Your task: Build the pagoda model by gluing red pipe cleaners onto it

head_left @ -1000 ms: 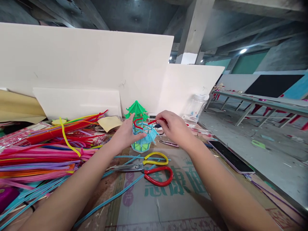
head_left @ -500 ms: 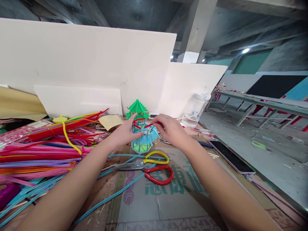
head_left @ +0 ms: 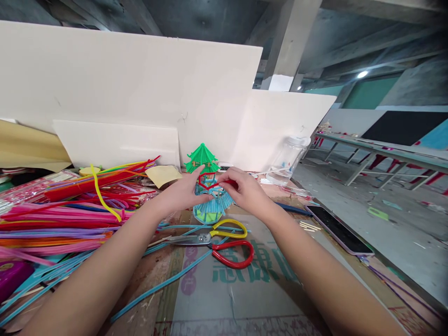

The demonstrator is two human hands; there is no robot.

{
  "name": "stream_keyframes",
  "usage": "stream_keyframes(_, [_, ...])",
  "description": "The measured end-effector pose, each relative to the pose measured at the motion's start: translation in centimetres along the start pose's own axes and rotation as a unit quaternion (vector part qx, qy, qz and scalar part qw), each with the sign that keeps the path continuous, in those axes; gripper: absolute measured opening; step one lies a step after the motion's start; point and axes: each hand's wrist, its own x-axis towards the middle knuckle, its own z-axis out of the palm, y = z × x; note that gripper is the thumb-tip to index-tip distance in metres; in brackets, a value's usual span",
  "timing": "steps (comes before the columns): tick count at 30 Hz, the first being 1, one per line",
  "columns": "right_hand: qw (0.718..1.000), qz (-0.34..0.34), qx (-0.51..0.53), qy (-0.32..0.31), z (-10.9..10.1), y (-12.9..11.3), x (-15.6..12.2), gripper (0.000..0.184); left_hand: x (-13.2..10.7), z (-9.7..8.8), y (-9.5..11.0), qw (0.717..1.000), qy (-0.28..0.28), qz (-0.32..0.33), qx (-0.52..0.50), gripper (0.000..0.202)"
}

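Note:
In the head view, a small blue pavilion model (head_left: 222, 204) made of pipe cleaners stands on a round yellow-green base. My left hand (head_left: 182, 190) grips its left side, thumb across the blue roof and forefinger raised at the upper frame. A red pipe cleaner (head_left: 207, 187), bent into an angular outline, lies around the top of the blue frame. The fingertips of my right hand (head_left: 243, 186) pinch its right end. Right behind is a green pointed pipe-cleaner roof (head_left: 202, 157). Scissors (head_left: 203, 240) with one yellow and one red handle lie in front of the model.
Bundles of coloured pipe cleaners (head_left: 70, 219) cover the left of the table. Loose blue pipe cleaners (head_left: 164, 283) cross the cardboard (head_left: 259, 298). A phone (head_left: 338, 228) and short sticks (head_left: 309, 226) lie at right, near a clear jar (head_left: 287, 158). White boards (head_left: 133, 84) stand behind.
The red pipe cleaner now forms a fuller angular outline over the blue frame. My right fingers have drawn slightly lower beside it. The whole view has shifted a little.

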Motion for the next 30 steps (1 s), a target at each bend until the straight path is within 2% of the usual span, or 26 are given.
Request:
stream_keyframes(5, [1.0,-0.023,-0.002,-0.02,-0.2,0.0,-0.1,0.014,0.0,0.1,-0.2,1.0,0.006,0.011,0.002,0.1])
stream_keyframes(10, [1.0,-0.008,0.005,-0.007,-0.2,-0.1,-0.2,0.014,-0.1,-0.2,-0.8,0.999,-0.006,0.036,-0.014,0.099])
stream_keyframes(12, [1.0,0.001,0.01,-0.001,-0.1,-0.2,-0.2,0.014,-0.2,-0.6,-1.0,0.998,-0.001,0.055,-0.021,0.09])
stream_keyframes(18, [1.0,0.007,0.019,-0.003,-0.2,-0.2,-0.2,0.015,-0.5,-2.1,0.2,0.995,0.057,0.085,0.018,0.039])
stream_keyframes(23, [1.0,-0.004,0.013,-0.009,-0.2,-0.1,-0.2,0.015,-0.7,-2.2,1.2,0.99,0.114,0.088,0.013,0.031])
stream_keyframes(30, [1.0,-0.019,0.007,-0.01,-0.2,-0.1,-0.2,0.015,-0.5,-1.8,1.0,0.991,0.104,0.085,0.012,0.027])
